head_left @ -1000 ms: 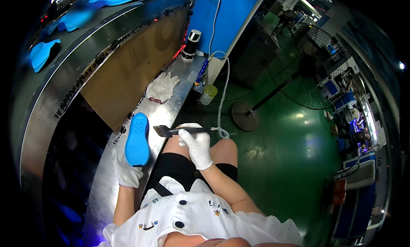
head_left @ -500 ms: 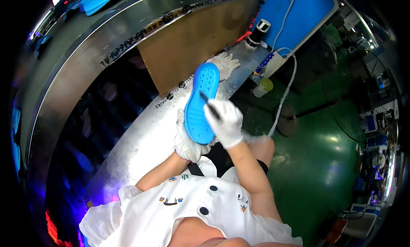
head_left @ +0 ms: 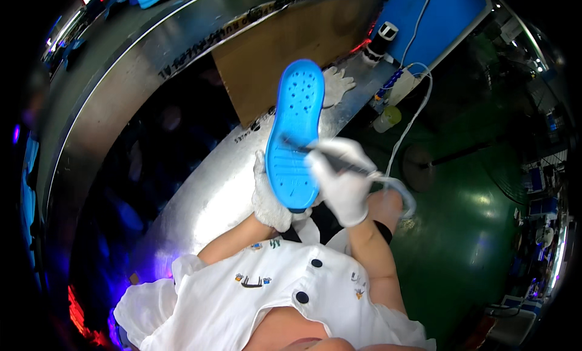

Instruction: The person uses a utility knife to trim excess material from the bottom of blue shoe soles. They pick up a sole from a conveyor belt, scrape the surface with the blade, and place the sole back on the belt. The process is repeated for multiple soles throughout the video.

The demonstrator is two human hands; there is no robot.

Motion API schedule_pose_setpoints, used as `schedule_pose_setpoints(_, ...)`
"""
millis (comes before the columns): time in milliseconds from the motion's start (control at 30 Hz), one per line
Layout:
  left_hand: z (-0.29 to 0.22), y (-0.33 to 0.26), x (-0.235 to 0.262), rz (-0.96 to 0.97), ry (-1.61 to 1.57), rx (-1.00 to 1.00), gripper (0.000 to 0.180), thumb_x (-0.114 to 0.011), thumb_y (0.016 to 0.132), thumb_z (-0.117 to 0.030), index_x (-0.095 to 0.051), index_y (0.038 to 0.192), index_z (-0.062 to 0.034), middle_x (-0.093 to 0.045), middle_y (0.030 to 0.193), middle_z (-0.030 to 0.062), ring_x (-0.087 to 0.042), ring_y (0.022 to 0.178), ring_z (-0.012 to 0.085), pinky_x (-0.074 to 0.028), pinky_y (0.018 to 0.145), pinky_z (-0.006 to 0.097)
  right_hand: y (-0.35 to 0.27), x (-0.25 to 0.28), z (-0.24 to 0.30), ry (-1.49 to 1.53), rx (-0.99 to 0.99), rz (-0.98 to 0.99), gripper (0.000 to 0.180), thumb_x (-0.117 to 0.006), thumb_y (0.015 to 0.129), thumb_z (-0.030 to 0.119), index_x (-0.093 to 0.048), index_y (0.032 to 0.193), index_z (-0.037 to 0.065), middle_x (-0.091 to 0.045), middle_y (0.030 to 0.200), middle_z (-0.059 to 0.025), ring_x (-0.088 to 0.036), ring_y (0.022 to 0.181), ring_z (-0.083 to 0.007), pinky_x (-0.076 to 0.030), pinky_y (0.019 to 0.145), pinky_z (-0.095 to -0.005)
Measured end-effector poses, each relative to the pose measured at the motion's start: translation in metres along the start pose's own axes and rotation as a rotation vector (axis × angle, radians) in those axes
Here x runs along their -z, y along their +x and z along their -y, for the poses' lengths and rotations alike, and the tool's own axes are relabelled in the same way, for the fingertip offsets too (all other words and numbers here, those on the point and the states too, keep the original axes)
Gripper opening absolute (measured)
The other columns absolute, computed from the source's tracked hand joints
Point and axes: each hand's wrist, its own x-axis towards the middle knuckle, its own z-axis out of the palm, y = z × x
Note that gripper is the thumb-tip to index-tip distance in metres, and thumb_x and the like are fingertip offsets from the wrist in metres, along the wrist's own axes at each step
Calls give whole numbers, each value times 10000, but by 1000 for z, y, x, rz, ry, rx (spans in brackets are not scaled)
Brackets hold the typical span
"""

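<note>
With our left hand clasping the upright blue shoe sole above the steel bench, our right hand fisted round a corded tool could slip and gouge it.

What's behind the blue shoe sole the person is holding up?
The gloved left hand grips the blue sole from behind, above the metal bench. The sole hides its palm.

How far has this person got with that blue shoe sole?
Done: the blue sole is off the metal bench and held upright in the gloved left hand. In hand: the gloved right hand presses a dark corded tool against its lower half. Left: I cannot tell how much surface is treated; a spare glove lies on the bench.
</note>
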Motion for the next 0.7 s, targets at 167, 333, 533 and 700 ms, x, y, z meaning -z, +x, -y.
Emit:
schedule_pose_setpoints(167, 2, 0, -3, -218, -175, -30, 894, -309, 882, -765, -439, 1363, -22, -552, 1270, 222, -609, 1070, 347, -539, 901, 456, -11, -9, 16, -435, 479, 224, 160, -701, 813, -17, -667, 966, 16, -681, 823, -84, -656, 706, -123, -512, 615, -270)
schedule_pose_setpoints(333, -12, -11, -4, -163, -200, 24, 880, -317, 888, -754, -395, 1414, -53, -557, 1266, 221, -606, 1067, 349, -509, 949, 461, -3, -5, -3, -2, -102, -32, 137, -670, 833, -36, -667, 962, 7, -688, 839, -39, -636, 726, -67, -521, 635, -245)
schedule_pose_setpoints(533, -8, 11, 12, -183, -210, -27, 968, -335, 843, -806, -381, 1418, -28, -567, 1237, 297, -629, 977, 389, -526, 875, 487, -31, -15, 4, -152, 247, 229, 170, -739, 775, 30, -669, 930, 27, -682, 815, -86, -650, 662, -178, -526, 632, -301)
schedule_pose_setpoints(700, -14, 6, 3, -227, -161, -32, 937, -345, 858, -789, -438, 1362, -4, -590, 1194, 259, -655, 935, 401, -581, 773, 462, -24, -12, -5, -227, 378, 114, 182, -727, 781, 31, -654, 947, 17, -665, 812, -108, -651, 692, -241, -524, 663, -325)
